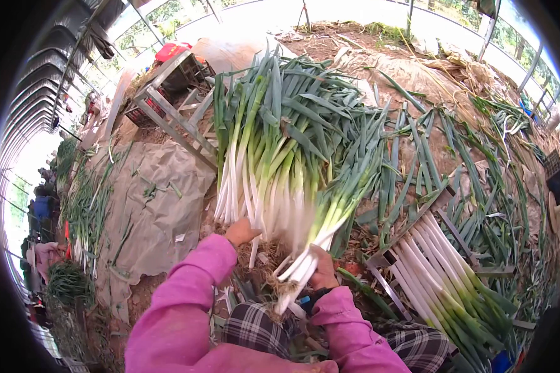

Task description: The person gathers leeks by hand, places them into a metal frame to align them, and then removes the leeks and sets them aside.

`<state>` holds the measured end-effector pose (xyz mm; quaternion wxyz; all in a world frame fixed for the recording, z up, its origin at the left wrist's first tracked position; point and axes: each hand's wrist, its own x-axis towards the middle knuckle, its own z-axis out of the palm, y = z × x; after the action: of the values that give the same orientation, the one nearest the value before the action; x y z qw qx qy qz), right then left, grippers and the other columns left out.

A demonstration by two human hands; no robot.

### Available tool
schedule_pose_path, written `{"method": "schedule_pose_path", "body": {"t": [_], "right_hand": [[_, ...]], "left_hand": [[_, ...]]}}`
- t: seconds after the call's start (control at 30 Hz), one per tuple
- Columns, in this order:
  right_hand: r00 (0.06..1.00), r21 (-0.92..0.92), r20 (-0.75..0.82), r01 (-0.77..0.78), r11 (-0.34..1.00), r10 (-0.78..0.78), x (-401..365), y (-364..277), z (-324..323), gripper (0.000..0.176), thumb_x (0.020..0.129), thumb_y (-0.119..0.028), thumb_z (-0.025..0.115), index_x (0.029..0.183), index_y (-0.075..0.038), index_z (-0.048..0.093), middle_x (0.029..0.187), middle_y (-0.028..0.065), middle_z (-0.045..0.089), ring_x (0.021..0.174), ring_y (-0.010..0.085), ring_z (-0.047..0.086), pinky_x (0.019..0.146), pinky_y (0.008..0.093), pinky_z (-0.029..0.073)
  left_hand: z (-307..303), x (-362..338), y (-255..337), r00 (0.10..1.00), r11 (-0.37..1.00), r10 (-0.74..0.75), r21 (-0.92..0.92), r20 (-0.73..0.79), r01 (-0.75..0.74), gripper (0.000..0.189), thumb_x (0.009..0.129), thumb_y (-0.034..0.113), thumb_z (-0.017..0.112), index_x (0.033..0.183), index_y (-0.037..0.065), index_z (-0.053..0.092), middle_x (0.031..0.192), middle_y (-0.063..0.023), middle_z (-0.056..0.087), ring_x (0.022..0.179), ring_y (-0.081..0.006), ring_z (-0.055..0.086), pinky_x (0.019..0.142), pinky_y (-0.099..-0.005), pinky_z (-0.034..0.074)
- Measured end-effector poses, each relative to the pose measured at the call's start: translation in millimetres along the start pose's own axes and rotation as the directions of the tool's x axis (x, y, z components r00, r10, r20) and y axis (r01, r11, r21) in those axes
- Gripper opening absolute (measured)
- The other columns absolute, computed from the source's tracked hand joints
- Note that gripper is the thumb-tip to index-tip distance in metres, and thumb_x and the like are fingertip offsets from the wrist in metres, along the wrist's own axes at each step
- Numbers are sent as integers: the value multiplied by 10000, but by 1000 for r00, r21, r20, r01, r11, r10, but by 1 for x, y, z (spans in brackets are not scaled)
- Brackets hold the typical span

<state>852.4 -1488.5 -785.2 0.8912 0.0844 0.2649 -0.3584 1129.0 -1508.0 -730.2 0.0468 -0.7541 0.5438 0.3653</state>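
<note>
Centrally, hands (pixel 322 271) on leeks (pixel 333 222), pink sleeves (pixel 190 286).

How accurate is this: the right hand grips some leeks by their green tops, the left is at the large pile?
One error: in the head view, the right hand grips the leeks by their white stems, not green tops. The left hand is at the large pile.

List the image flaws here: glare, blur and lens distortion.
Head view: glare bleaches the open side at the top and much of the far left; motion blur smears the white stalks between the left hand and right hand; strong wide-angle distortion curves the roof hoops at left; black surrounds the round image at its sides.
</note>
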Motion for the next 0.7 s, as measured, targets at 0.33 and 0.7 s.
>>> {"method": "schedule_pose_path", "body": {"t": [0.33,0.7], "right_hand": [[996,7,-84,-14,1000,14,-20,3,9,371,863,-145,619,1173,45,546,937,187,667,826,337,663,797,472,558],[993,20,-73,-90,996,91,-44,-15,-7,358,896,-118,586,1206,43,509,984,178,634,863,295,646,807,446,552]], "left_hand": [[34,12,8,838,883,-180,-461,-515,-94,490,788,233,572,1173,-61,498,1076,-313,616,1039,-479,580,905,-487,452],[31,89,-8,708,956,-230,-293,-668,34,449,679,120,762,1038,-67,567,946,-279,661,884,-402,656,788,-476,504]]}}
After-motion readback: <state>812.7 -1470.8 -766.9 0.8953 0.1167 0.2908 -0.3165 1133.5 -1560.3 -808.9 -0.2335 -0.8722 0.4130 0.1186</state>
